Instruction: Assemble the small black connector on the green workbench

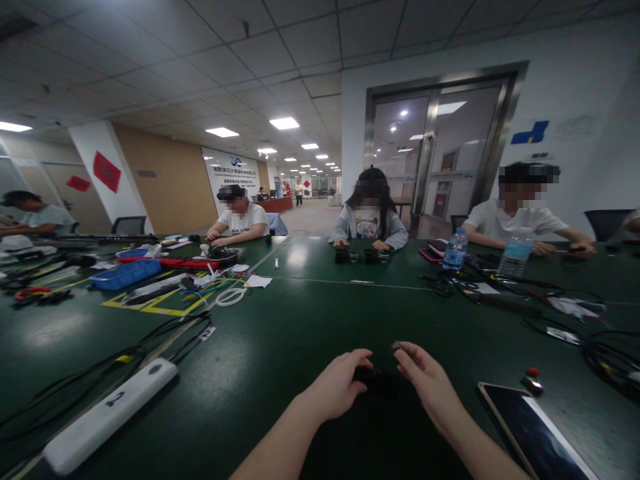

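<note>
My left hand (341,382) is curled around a small black object (379,382) on the dark green table, its thumb at the near side. The object is dark and blurred, so its kind cannot be made out. Just to the right, my right hand (424,377) pinches a tiny metallic-looking piece (397,345) between thumb and forefinger, slightly above the black object and apart from it. What the piece is, I cannot tell. Right of that hand lie a tablet or large phone (533,427) and a small metal part with a red top (533,380).
A white power strip (113,417) with cables lies on the left. Beyond it are a blue tray (125,273) and a coil of white tubing (231,297). Water bottles (455,249) and black cables (613,353) are at right. Several people sit across the table (310,320).
</note>
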The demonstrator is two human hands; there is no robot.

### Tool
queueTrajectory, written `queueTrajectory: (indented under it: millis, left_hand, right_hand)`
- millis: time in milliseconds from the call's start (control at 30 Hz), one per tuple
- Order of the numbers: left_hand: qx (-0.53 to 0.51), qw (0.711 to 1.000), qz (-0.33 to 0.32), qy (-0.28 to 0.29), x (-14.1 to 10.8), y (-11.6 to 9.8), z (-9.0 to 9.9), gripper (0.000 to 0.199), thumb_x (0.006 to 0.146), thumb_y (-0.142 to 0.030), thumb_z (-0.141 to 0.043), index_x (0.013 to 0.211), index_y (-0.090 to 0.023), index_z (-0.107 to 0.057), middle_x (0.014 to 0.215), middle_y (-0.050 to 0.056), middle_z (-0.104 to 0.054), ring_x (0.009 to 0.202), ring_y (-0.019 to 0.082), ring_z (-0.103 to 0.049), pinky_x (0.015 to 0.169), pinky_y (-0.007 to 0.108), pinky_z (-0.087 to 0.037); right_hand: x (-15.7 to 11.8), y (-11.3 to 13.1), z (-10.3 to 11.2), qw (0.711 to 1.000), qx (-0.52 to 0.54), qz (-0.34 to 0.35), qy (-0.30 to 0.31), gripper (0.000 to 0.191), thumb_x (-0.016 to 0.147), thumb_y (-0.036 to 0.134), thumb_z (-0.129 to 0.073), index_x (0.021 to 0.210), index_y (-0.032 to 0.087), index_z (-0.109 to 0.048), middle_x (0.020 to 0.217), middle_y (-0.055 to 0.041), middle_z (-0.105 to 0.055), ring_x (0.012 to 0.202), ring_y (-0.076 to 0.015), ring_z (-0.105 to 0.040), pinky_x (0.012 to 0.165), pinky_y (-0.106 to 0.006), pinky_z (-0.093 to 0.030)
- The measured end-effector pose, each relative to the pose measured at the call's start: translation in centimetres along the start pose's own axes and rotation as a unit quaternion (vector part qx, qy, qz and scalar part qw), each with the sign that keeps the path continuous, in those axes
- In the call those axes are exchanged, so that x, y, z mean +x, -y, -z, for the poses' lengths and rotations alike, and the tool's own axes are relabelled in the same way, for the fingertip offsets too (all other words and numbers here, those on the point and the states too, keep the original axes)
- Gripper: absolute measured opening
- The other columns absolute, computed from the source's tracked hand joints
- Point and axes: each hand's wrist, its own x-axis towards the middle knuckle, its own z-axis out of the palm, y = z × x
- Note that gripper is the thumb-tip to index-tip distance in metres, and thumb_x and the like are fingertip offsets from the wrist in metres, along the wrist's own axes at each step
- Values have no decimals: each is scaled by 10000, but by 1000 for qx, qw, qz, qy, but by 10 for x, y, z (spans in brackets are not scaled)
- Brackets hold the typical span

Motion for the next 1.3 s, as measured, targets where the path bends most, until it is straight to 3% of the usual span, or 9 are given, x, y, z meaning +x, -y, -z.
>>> queueTrajectory:
  millis: [100,233,433,700,867,1000,1100,1200,1300]
  left_hand:
    - [6,1000,8,-3,-3,-1,6,571,782,-164,-552,1292,-324,-352,1240,-8,-515,1205,234,-391,1034,460,-278]
    - [2,1000,22,-5,-5,1,11,572,788,-183,-549,1298,-332,-337,1258,-7,-499,1212,245,-385,1023,477,-293]
    - [8,1000,14,-16,-5,2,11,535,787,-186,-551,1277,-306,-375,1266,10,-486,1221,242,-367,1035,468,-272]
    - [-4,999,35,-8,-8,-3,14,502,792,-186,-533,1256,-334,-409,1270,4,-472,1171,234,-425,993,444,-337]
    - [-15,999,30,-18,-9,-4,13,444,819,-248,-518,1247,-313,-421,1217,6,-518,1127,211,-466,971,407,-365]
    - [-24,998,29,-51,-5,-2,9,338,883,-225,-387,1212,-270,-452,1158,12,-556,1063,165,-507,925,347,-407]
    - [-25,997,22,-74,0,0,3,340,858,-173,-416,1184,-254,-472,1129,16,-553,1026,152,-516,906,316,-418]
    - [-49,996,4,-74,4,5,-3,376,820,-115,-455,1169,-252,-475,1084,18,-546,970,144,-526,858,294,-438]
    - [-81,996,-8,-47,8,12,-10,426,789,-70,-478,1180,-237,-456,1042,30,-546,890,136,-537,789,285,-455]
  right_hand:
    - [11,-11,23,988,117,-29,-101,502,764,550,-605,1097,214,-439,1117,-49,-458,1055,-286,-411,772,-316,-514]
    - [20,-20,45,954,219,-78,-189,362,799,394,-566,1076,224,-405,1134,-54,-451,1086,-252,-388,706,-281,-537]
    - [18,-15,43,928,284,-98,-220,164,920,247,-484,1078,226,-446,1159,-27,-441,1111,-227,-360,710,-284,-535]
    - [16,-4,40,913,293,-144,-245,157,925,236,-463,1080,236,-435,1171,-28,-433,1107,-214,-368,676,-268,-533]
    - [14,-5,35,931,265,-141,-205,255,879,291,-489,1113,222,-415,1160,-40,-444,1087,-205,-394,648,-235,-525]
    - [9,-6,24,968,196,-99,-123,468,795,437,-587,1163,196,-426,1148,-52,-455,1063,-246,-413,675,-259,-517]
    - [4,-1,13,991,113,-56,-45,583,725,490,-662,1179,177,-471,1125,-46,-471,1048,-266,-418,758,-293,-490]
    - [-2,6,-2,999,33,-14,41,531,715,470,-648,1131,157,-538,1078,-39,-497,1030,-266,-428,850,-312,-438]
    - [-6,7,-15,995,-28,18,97,475,752,461,-561,1110,149,-552,1043,-38,-510,992,-262,-453,846,-335,-431]
